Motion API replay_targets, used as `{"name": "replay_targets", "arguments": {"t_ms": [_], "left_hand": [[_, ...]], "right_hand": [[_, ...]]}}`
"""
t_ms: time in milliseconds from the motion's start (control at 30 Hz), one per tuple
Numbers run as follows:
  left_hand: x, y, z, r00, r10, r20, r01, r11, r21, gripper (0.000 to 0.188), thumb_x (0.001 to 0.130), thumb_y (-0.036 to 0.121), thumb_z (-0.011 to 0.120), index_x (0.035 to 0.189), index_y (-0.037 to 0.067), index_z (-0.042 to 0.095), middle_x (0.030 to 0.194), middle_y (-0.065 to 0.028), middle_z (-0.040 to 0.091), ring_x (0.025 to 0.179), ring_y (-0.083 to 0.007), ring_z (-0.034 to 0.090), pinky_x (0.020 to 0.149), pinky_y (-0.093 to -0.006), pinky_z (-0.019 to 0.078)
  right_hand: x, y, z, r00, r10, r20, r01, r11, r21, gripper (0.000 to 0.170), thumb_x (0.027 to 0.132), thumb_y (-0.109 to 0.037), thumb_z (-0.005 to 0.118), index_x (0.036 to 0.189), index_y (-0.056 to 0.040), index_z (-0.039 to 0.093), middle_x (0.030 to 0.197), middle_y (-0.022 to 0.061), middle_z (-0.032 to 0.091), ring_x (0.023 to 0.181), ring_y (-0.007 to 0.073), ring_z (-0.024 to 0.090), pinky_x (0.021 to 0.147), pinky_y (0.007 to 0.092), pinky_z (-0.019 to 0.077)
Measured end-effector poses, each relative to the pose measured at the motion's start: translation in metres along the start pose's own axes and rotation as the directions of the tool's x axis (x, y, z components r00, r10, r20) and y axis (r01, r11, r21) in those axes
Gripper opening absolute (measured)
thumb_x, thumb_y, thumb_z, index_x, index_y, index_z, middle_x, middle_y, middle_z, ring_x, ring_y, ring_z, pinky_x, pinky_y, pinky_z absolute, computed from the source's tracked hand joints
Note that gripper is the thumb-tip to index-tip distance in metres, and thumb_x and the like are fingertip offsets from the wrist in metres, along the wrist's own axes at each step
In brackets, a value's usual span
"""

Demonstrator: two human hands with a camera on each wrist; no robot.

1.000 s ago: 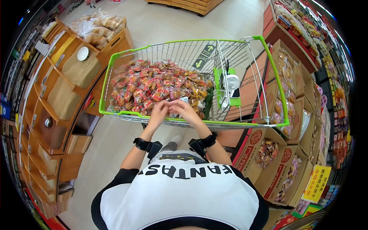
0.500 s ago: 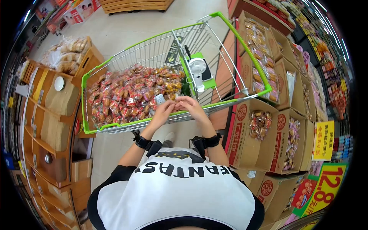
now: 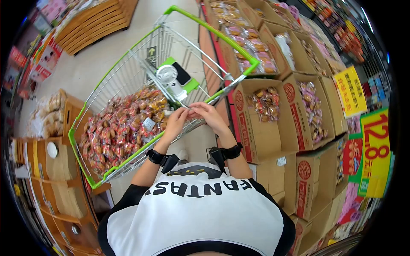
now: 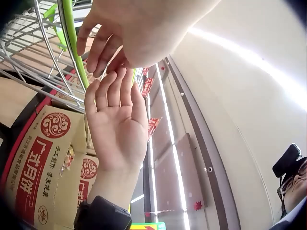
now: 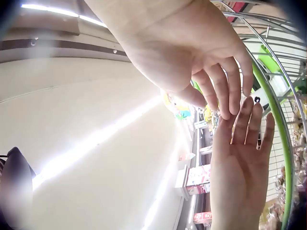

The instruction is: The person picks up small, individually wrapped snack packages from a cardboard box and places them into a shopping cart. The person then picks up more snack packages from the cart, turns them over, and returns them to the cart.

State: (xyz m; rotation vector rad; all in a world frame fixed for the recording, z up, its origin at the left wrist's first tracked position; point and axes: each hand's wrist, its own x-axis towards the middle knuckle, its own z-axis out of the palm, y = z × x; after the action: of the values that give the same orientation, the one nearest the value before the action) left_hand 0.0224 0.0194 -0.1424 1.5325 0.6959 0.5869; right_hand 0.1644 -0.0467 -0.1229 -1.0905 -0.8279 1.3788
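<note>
My left hand [image 3: 176,121] and right hand [image 3: 212,118] meet at the fingertips over the near side of a shopping cart [image 3: 136,158] with a green rim. In the left wrist view the right hand [image 4: 118,132] shows its palm, fingers nearly straight and nothing in them. The left hand [image 5: 240,184] appears likewise bare in the right wrist view, fingers spread and relaxed. Left of the hands, the cart holds a large heap of small wrapped pastries [image 3: 113,132] with a pale label [image 3: 148,124] on top. A white handheld fan [image 3: 167,75] and a dark phone [image 3: 182,74] lie on the green child-seat panel [image 3: 194,85].
Cardboard boxes [image 3: 260,141] of wrapped sweets and cakes line the right side, close to the cart's handle. Wooden shelves [image 3: 64,183] stand at the left and a slatted wooden stand [image 3: 94,26] at the far left. Pale floor tiles [image 3: 106,55] run between them.
The view has swung to the right, and the cart now sits more slanted, its handle end farther left. The hands keep nearly the same pose, fingertips together, now nearer the child-seat end.
</note>
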Motion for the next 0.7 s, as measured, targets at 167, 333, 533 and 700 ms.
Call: {"name": "replay_targets", "arguments": {"t_ms": [167, 333, 533, 700], "left_hand": [[0.019, 0.009, 0.028, 0.995, -0.015, 0.101, 0.015, 1.000, 0.001, 0.022, 0.085, 0.018, 0.038, 0.084, -0.001, 0.050, 0.074, -0.0050, 0.054, 0.071, -0.0113, 0.053, 0.065, -0.0227, 0.0425], [0.039, 0.015, 0.060, 0.978, -0.008, 0.208, 0.019, 0.998, -0.051, 0.021, 0.085, 0.016, 0.039, 0.083, -0.002, 0.049, 0.075, -0.0059, 0.054, 0.070, -0.0120, 0.054, 0.064, -0.0226, 0.0428], [0.068, 0.023, 0.106, 0.906, 0.089, 0.413, -0.052, 0.994, -0.101, 0.022, 0.085, 0.016, 0.037, 0.082, -0.001, 0.050, 0.077, -0.0062, 0.054, 0.072, -0.0127, 0.054, 0.066, -0.0234, 0.0429], [0.087, 0.049, 0.149, 0.872, 0.092, 0.480, -0.052, 0.994, -0.096, 0.021, 0.085, 0.016, 0.037, 0.081, 0.000, 0.050, 0.075, -0.0060, 0.055, 0.071, -0.0126, 0.054, 0.066, -0.0231, 0.0427]], "right_hand": [[-0.022, -0.016, -0.019, 0.992, -0.059, -0.114, 0.066, 0.996, 0.060, 0.021, 0.082, -0.009, 0.041, 0.099, 0.0019, 0.048, 0.082, 0.0095, 0.057, 0.077, 0.0146, 0.056, 0.071, 0.0233, 0.0435], [-0.040, -0.019, -0.051, 0.964, -0.111, -0.241, 0.132, 0.989, 0.072, 0.022, 0.081, -0.011, 0.042, 0.098, 0.0003, 0.049, 0.083, 0.0100, 0.057, 0.078, 0.0150, 0.056, 0.073, 0.0247, 0.0429], [-0.066, -0.041, -0.095, 0.884, -0.137, -0.446, 0.181, 0.982, 0.056, 0.021, 0.080, -0.014, 0.045, 0.097, -0.0027, 0.051, 0.083, 0.0065, 0.058, 0.075, 0.0108, 0.054, 0.071, 0.0220, 0.0407], [-0.093, -0.061, -0.145, 0.768, -0.187, -0.613, 0.235, 0.972, -0.002, 0.022, 0.082, -0.016, 0.043, 0.099, -0.0030, 0.050, 0.086, 0.0071, 0.058, 0.079, 0.0125, 0.055, 0.073, 0.0232, 0.0430]]}}
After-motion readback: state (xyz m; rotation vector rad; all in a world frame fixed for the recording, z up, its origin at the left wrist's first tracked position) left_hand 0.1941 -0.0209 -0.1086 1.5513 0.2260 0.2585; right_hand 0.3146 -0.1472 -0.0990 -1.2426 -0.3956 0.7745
